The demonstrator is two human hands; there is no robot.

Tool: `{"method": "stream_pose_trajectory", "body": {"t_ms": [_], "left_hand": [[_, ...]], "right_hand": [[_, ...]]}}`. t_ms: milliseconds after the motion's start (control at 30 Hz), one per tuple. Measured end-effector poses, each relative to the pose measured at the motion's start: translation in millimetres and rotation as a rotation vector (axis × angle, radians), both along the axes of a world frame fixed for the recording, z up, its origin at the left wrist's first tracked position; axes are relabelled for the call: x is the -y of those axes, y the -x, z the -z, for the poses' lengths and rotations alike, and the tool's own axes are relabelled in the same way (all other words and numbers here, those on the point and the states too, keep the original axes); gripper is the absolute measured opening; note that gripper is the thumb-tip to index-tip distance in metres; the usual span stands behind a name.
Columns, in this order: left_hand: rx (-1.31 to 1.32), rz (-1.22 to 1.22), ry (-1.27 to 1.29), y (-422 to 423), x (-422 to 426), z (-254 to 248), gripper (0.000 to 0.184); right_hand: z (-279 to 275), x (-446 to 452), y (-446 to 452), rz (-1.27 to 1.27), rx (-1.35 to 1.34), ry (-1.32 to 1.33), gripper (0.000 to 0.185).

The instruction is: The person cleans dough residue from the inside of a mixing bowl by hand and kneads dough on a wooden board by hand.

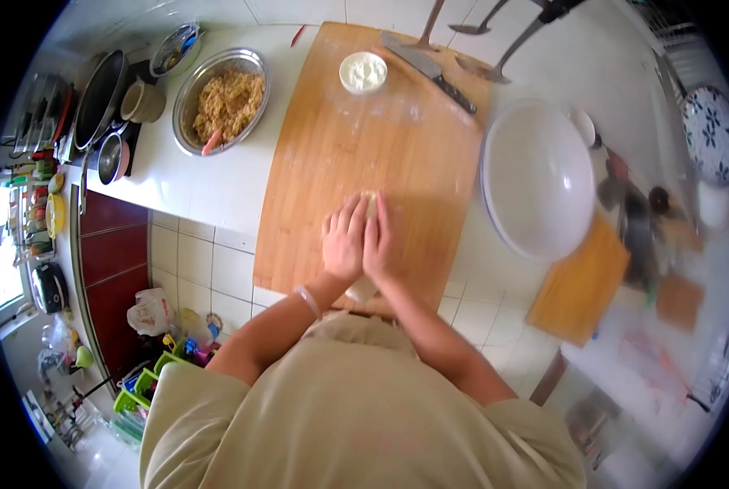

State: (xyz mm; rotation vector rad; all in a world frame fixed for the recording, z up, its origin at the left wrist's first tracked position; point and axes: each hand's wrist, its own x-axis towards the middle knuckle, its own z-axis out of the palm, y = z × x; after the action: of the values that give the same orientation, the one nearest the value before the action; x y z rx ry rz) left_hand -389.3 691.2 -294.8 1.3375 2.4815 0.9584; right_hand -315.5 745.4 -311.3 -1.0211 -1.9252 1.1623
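Note:
My left hand (344,244) and my right hand (383,236) lie side by side on a pale piece of dough (363,289), near the front of a large wooden board (316,179). The fingers of both hands are held close together and curve over the dough. Most of the dough is hidden under the hands; it shows at the near end below my wrists and as a small bit between the fingertips. A small white bowl of flour (363,73) stands farther back on the board, with flour dusted around it.
A kitchen knife (442,85) lies at the board's back right. To the left is a steel bowl of minced filling (230,102) with a utensil handle at its rim. A large white basin (538,179) stands on the right, beside a smaller wooden board (580,281). Utensils hang at the back.

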Motion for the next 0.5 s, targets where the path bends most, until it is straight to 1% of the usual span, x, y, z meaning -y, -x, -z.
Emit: {"method": "stream_pose_trajectory", "body": {"t_ms": [33,67,100,167,200,233,300,333,367,400,433,467,500], "left_hand": [[-0.023,0.007,-0.018,2.0,1.0,5.3,0.048],[-0.046,0.018,-0.031,6.9,-0.9,7.2,0.048],[-0.049,0.018,-0.028,15.2,-8.7,11.8,0.048],[0.026,-0.005,0.028,30.4,-26.7,18.4,0.047],[0.023,-0.060,-0.014,38.8,-38.6,24.6,0.042],[0.023,-0.057,-0.018,47.2,-50.4,26.7,0.042],[0.136,-0.098,0.107,65.1,-72.3,26.8,0.037],[0.156,-0.145,0.151,72.4,-83.7,33.1,0.035],[0.150,-0.142,0.145,81.2,-95.7,26.8,0.035],[0.226,-0.156,0.228,87.5,-104.6,16.4,0.038],[0.305,-0.167,0.310,88.7,-107.8,7.6,0.042],[0.302,-0.161,0.302,91.3,-108.1,9.8,0.042],[0.334,-0.135,0.316,92.1,-105.9,13.7,0.047]], "right_hand": [[-5.3,-1.3,1.5,-0.011,0.033,-0.125,0.044],[-2.4,-7.3,4.5,0.001,0.058,-0.154,0.045],[2.4,-16.5,11.2,0.002,0.054,-0.152,0.045],[10.9,-35.1,23.7,0.002,0.091,-0.193,0.043],[15.7,-44.2,30.8,0.004,0.094,-0.195,0.043],[20.4,-53.1,39.6,0.032,0.141,-0.190,0.040],[29.8,-73.2,56.9,0.061,0.178,-0.196,0.036],[36.3,-82.1,64.8,0.118,0.244,-0.136,0.035],[40.2,-90.4,72.4,0.176,0.307,-0.078,0.034],[41.0,-98.0,78.5,0.181,0.303,-0.085,0.034],[39.9,-105.0,81.3,0.184,0.386,-0.036,0.034],[41.4,-109.3,82.4,0.187,0.466,0.015,0.035],[41.6,-107.7,77.8,0.196,0.461,0.004,0.035]]}}
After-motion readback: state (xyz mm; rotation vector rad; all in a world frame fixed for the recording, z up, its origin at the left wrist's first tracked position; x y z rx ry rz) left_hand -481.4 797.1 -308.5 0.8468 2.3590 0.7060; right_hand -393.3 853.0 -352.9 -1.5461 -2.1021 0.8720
